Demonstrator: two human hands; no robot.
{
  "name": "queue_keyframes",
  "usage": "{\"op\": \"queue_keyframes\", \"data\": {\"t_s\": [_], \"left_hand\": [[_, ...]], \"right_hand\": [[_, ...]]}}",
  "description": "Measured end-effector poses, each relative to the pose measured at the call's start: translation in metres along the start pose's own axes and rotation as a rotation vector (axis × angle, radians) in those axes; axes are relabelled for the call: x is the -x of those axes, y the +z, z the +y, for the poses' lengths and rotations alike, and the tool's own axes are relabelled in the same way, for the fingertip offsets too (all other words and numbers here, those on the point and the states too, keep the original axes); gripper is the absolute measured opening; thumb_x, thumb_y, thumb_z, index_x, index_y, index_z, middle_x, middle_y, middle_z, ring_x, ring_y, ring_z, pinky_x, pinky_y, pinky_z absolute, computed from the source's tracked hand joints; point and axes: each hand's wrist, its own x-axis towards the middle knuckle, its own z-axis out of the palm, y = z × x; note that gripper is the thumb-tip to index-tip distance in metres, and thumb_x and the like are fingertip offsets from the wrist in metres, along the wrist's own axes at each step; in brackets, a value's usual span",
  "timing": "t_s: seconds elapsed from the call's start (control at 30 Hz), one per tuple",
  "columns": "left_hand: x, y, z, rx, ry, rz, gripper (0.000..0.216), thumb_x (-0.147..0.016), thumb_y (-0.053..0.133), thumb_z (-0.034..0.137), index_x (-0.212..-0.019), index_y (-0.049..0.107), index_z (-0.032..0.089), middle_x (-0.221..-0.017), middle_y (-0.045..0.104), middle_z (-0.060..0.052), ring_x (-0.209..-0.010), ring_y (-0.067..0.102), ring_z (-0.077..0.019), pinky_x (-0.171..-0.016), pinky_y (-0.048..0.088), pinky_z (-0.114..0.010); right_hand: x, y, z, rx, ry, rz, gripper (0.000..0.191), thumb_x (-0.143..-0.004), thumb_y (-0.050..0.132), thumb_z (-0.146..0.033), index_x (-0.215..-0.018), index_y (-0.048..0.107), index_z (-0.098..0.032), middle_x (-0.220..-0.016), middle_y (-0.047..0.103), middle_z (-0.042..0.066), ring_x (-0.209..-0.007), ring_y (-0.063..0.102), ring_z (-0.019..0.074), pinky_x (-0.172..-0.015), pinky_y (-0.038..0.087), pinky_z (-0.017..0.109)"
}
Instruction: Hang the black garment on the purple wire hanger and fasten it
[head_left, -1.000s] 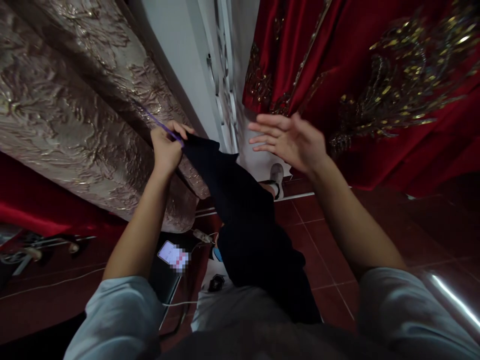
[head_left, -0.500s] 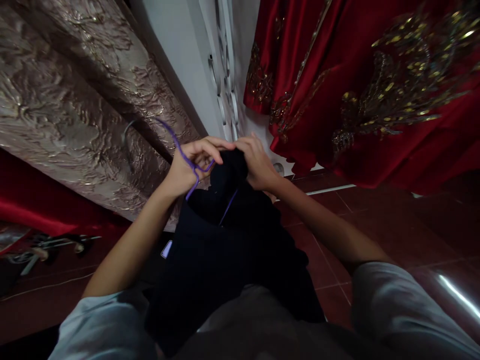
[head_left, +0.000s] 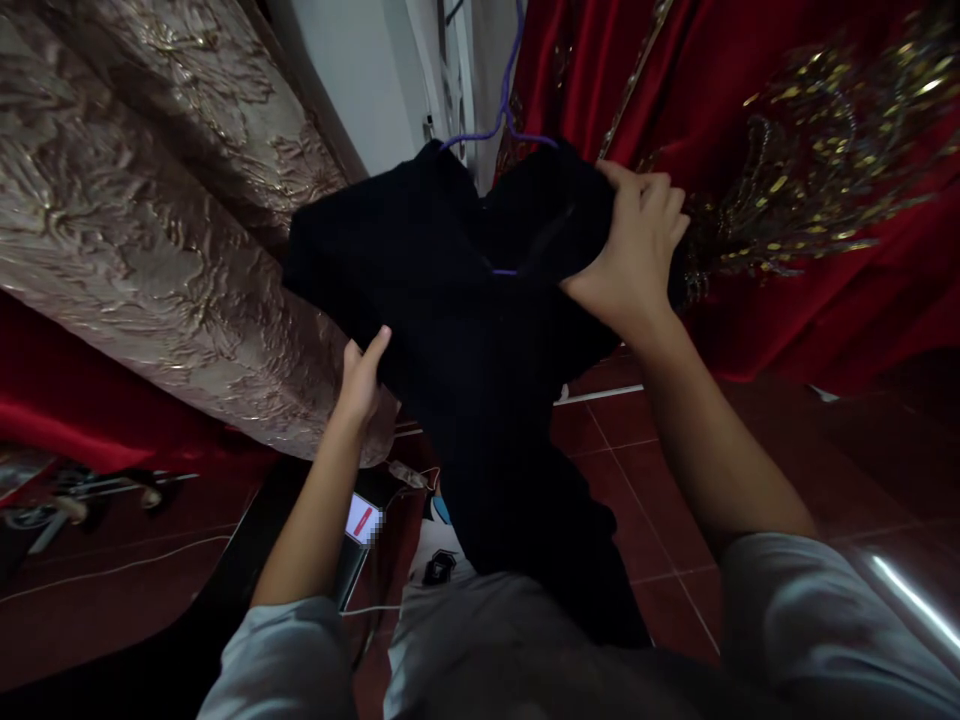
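A dark navy short-sleeved shirt [head_left: 480,350] hangs on a purple wire hanger [head_left: 504,118], whose hook rises past the top of the view. Both ends of the hanger are hidden inside the shirt, and a short piece of its lower bar shows in the neck opening. My right hand [head_left: 637,245] is wrapped round the shirt's right shoulder, thumb in front. Lower on the left, my left hand [head_left: 362,375] pinches the shirt's side under the sleeve, thumb on top and fingers mostly hidden behind the cloth.
Embossed beige-pink fabric [head_left: 187,230] hangs on the left. Red satin with gold sequins [head_left: 817,190] hangs on the right. A white panel [head_left: 352,80] stands between them. Below left lie a lit phone [head_left: 363,520] and a white cable [head_left: 120,567]. The floor is red tile [head_left: 667,510].
The hanger has gone into the shirt, its hook now above the collar. The shirt is spread and raised. My hands have moved apart, the left lower and the right to the right.
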Motion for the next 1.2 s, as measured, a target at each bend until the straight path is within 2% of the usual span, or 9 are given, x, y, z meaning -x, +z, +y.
{"op": "queue_keyframes", "data": {"t_s": [0.13, 0.33, 0.57, 0.73, 0.8, 0.9, 1.0, 1.1, 1.2], "left_hand": [[0.005, 0.006, -0.013, -0.07, -0.008, 0.084, 0.047, -0.073, 0.09, 0.042, -0.109, 0.073, 0.017, -0.12, 0.074, -0.014, -0.114, 0.071, -0.034, -0.109, 0.053, -0.054], [-0.005, -0.007, -0.006, -0.025, 0.139, 0.217, 0.04, -0.07, 0.088, 0.03, -0.103, 0.071, 0.016, -0.117, 0.074, -0.013, -0.119, 0.068, -0.0305, -0.115, 0.05, -0.045], [0.035, -0.006, -0.005, 0.014, -0.105, 0.225, 0.035, -0.064, 0.088, 0.029, -0.093, 0.073, 0.016, -0.102, 0.076, -0.01, -0.101, 0.072, -0.0262, -0.094, 0.06, -0.037], [0.066, 0.008, -0.008, 0.04, -0.189, 0.411, 0.036, -0.06, 0.084, 0.026, -0.093, 0.072, 0.019, -0.096, 0.075, -0.006, -0.098, 0.07, -0.0243, -0.087, 0.059, -0.033], [0.073, 0.012, -0.008, 0.053, -0.208, 0.46, 0.036, -0.059, 0.083, 0.026, -0.092, 0.07, 0.019, -0.098, 0.074, -0.006, -0.101, 0.069, -0.025, -0.091, 0.058, -0.034], [0.079, 0.012, -0.012, 0.017, -0.16, 0.46, 0.034, -0.065, 0.08, 0.029, -0.095, 0.068, 0.019, -0.101, 0.072, -0.007, -0.107, 0.067, -0.0259, -0.099, 0.055, -0.038], [0.081, 0.012, -0.021, -0.121, 0.141, 0.52, 0.037, -0.074, 0.072, 0.024, -0.109, 0.064, 0.018, -0.114, 0.067, -0.008, -0.117, 0.063, -0.0244, -0.11, 0.047, -0.038], [0.085, 0.019, -0.035, -0.315, 0.402, 0.597, 0.044, -0.078, 0.066, 0.015, -0.121, 0.06, 0.02, -0.127, 0.06, -0.007, -0.125, 0.057, -0.0214, -0.114, 0.042, -0.036], [0.093, 0.035, -0.048, -0.378, 0.26, 0.204, 0.019, -0.084, 0.063, 0.016, -0.102, 0.066, 0.019, -0.101, 0.066, -0.005, -0.1, 0.065, -0.0199, -0.098, 0.051, -0.033]], "right_hand": [[0.002, -0.004, -0.002, -0.033, 0.024, -0.013, 0.079, -0.082, 0.073, -0.031, -0.152, 0.038, -0.02, -0.136, 0.044, 0.021, -0.126, 0.04, 0.04, -0.104, 0.034, 0.063], [-0.004, -0.012, 0.011, -0.058, -0.243, -0.063, 0.069, -0.084, 0.068, -0.03, -0.148, 0.046, -0.021, -0.136, 0.048, 0.018, -0.127, 0.042, 0.0384, -0.106, 0.036, 0.063], [0.031, 0.007, 0.013, -0.319, -0.381, 0.008, 0.07, -0.077, 0.07, -0.039, -0.143, 0.051, -0.026, -0.148, 0.043, 0.011, -0.147, 0.027, 0.0419, -0.118, 0.024, 0.069], [0.08, 0.083, -0.037, -0.581, 0.067, 0.285, 0.04, -0.082, 0.066, -0.043, -0.112, 0.049, -0.021, -0.113, 0.055, 0.011, -0.114, 0.054, 0.0294, -0.104, 0.043, 0.055], [0.105, 0.116, -0.05, -0.686, 0.235, 0.201, 0.036, -0.078, 0.067, -0.038, -0.103, 0.047, -0.021, -0.102, 0.055, 0.008, -0.097, 0.055, 0.0238, -0.093, 0.049, 0.045], [0.145, 0.145, -0.053, -0.824, 0.479, -0.101, 0.029, -0.072, 0.064, -0.032, -0.093, 0.046, -0.021, -0.088, 0.053, 0.003, -0.078, 0.052, 0.018, -0.076, 0.047, 0.035], [0.179, 0.146, -0.045, -0.905, 0.609, -0.265, 0.021, -0.081, 0.059, -0.038, -0.084, 0.046, -0.022, -0.074, 0.05, -0.001, -0.065, 0.049, 0.0146, -0.064, 0.043, 0.03], [0.19, 0.128, -0.041, -0.963, 0.571, -0.37, 0.026, -0.084, 0.063, -0.044, -0.082, 0.053, -0.02, -0.069, 0.054, -0.001, -0.063, 0.053, 0.0142, -0.061, 0.042, 0.027], [0.181, 0.106, -0.045, -1.051, 0.535, -0.448, 0.034, -0.087, 0.067, -0.052, -0.081, 0.06, -0.018, -0.067, 0.055, -0.001, -0.062, 0.053, 0.0133, -0.059, 0.039, 0.026]]}}
